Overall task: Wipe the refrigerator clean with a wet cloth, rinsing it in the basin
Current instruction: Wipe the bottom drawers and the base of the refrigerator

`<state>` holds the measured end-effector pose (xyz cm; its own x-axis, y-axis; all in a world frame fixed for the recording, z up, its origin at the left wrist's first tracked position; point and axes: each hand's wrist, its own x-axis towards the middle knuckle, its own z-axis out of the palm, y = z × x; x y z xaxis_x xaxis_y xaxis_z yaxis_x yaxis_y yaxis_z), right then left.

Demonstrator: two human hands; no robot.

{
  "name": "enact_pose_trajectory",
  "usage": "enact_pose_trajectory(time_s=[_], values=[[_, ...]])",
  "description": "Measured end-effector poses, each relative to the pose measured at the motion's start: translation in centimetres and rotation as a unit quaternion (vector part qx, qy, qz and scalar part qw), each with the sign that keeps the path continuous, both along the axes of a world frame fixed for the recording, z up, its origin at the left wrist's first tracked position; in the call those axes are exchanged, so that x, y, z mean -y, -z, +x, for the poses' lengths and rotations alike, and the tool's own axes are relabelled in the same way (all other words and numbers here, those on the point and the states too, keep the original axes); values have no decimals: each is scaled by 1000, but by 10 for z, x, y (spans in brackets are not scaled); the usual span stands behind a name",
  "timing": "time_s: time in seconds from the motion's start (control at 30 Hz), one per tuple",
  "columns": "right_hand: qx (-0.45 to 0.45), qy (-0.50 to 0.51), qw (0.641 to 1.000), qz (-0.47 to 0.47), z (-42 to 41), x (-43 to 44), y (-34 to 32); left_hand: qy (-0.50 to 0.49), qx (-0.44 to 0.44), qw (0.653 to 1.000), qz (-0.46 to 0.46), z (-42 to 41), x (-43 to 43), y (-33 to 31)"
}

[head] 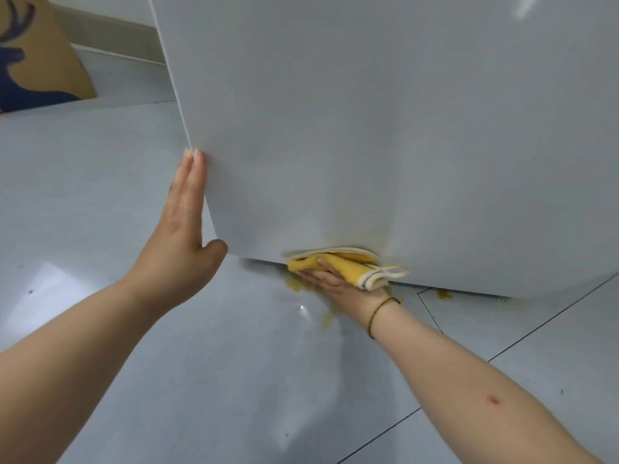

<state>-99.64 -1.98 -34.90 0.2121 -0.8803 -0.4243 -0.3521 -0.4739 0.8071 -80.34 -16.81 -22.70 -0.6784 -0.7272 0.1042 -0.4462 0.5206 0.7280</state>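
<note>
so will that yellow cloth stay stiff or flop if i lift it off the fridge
Probably floppy: the yellow cloth lies in soft folds over the right hand. Likely light, since a few fingers hold it up against the refrigerator. Unlikely to slip much, as it looks like soft fabric.

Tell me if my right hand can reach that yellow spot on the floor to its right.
Probably yes. The right hand, gripping the cloth, is at the bottom edge of the fridge; the spot lies on open floor nearby, nothing between.
</note>
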Motion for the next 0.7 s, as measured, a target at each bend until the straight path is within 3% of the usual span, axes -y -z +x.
enact_pose_trajectory(time_s=[0.1, 0.17, 0.3, 0.47, 0.57, 0.63, 0.67, 0.7], values=[[-71, -16, 997, 7, -40, -46, -15, -13, 13, 1000, -21, -3, -2, 2], [-59, -24, 998, -24, -68, -66, -19, -22, 15, 999, -30, -6, -5, 4], [124, 9, 974, -192, -87, -85, -32, -36, 14, 999, -36, -10, -8, 3], [357, 31, 898, -258, -62, -89, -49, -37, 3, 997, -61, -4, -24, -4], [488, 63, 805, -332, -47, -94, -68, 8, -12, 996, -91, 0, -39, -12], [577, 121, 720, -366, -29, -93, -88, 42, -21, 995, -84, -2, -47, -23], [629, 165, 655, -385, -18, -91, -100, 56, -26, 995, -78, -3, -50, -28], [686, 221, 561, -408, -9, -88, -114, 67, -29, 994, -75, -5, -52, -34]])
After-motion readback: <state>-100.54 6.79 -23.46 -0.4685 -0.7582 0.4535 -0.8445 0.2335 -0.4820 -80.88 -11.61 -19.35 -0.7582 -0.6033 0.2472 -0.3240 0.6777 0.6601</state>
